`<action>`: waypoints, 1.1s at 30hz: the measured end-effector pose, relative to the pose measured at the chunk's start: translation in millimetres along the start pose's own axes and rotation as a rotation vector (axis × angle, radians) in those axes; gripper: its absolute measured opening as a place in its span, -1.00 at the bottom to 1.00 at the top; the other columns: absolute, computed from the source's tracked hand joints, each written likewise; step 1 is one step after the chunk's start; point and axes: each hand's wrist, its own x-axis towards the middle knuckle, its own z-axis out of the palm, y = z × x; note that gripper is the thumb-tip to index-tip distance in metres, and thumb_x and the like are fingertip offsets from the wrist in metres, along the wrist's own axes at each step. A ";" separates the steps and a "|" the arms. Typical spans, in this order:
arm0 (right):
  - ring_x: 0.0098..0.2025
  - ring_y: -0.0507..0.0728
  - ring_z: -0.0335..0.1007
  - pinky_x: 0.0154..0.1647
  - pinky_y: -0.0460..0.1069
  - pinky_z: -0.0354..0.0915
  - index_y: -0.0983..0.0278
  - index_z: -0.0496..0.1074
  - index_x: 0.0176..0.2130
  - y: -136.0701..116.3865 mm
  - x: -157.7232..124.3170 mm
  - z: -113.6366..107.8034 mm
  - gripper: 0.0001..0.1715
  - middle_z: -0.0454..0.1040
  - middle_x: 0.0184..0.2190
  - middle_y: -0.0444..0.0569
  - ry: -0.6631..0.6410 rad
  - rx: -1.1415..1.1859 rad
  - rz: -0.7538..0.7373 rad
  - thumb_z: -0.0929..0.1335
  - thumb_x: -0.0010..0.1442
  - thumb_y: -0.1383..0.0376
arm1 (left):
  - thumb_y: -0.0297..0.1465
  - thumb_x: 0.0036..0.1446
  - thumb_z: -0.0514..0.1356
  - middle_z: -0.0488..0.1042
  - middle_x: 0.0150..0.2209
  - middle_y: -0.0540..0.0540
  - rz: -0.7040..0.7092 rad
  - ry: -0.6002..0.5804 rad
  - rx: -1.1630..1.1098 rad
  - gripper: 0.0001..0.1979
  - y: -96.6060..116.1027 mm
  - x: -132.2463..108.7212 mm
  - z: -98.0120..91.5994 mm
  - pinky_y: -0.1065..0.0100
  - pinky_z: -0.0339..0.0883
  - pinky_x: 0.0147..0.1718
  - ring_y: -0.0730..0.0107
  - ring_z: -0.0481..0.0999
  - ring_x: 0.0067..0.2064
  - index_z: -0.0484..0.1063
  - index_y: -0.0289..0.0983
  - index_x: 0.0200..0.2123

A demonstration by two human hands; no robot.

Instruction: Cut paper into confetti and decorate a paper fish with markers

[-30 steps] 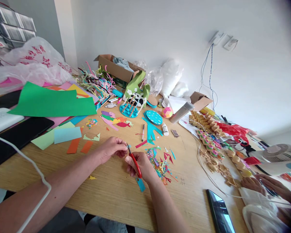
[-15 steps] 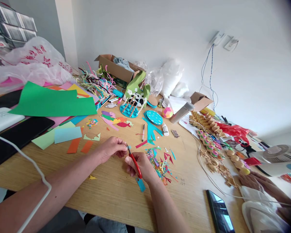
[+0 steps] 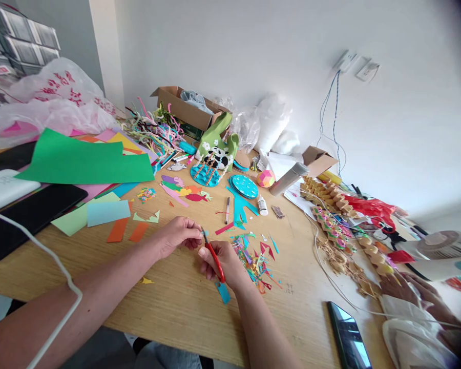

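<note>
Red-handled scissors (image 3: 215,262) are in my right hand (image 3: 223,256), whose fingers are closed round the handles. Their blades point up and left to the fingertips of my left hand (image 3: 182,233). That hand is pinched, and a tiny bit of light blue paper (image 3: 206,233) shows at the fingertips beside the blades; most of it is hidden. Just below my right hand a blue paper piece (image 3: 223,292) lies on the table. A heap of coloured paper scraps (image 3: 253,259) is right of my right hand.
Cut paper fish (image 3: 195,197), blue discs (image 3: 244,186) and a pen (image 3: 227,210) lie farther back. Green paper (image 3: 84,164) and a dark phone (image 3: 34,218) are at left. At right are another phone (image 3: 349,335), a white cable (image 3: 322,264), a fan (image 3: 445,246) and another person's hands (image 3: 399,289).
My hands and the scissors have hardly moved. The other person's hands at the right edge have shifted slightly.
</note>
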 end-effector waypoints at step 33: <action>-0.72 -0.04 0.27 -0.75 -0.17 0.14 0.32 0.33 -0.51 2.9 1.1 0.2 -0.31 0.42 -0.69 -0.11 -0.009 0.028 -0.017 0.44 -0.12 -0.24 | -0.37 -0.30 0.30 0.47 -0.61 0.01 -0.034 -0.018 -0.021 -0.86 0.1 0.5 -1.3 0.39 0.23 -0.46 0.49 0.37 -0.54 0.42 -0.29 -0.58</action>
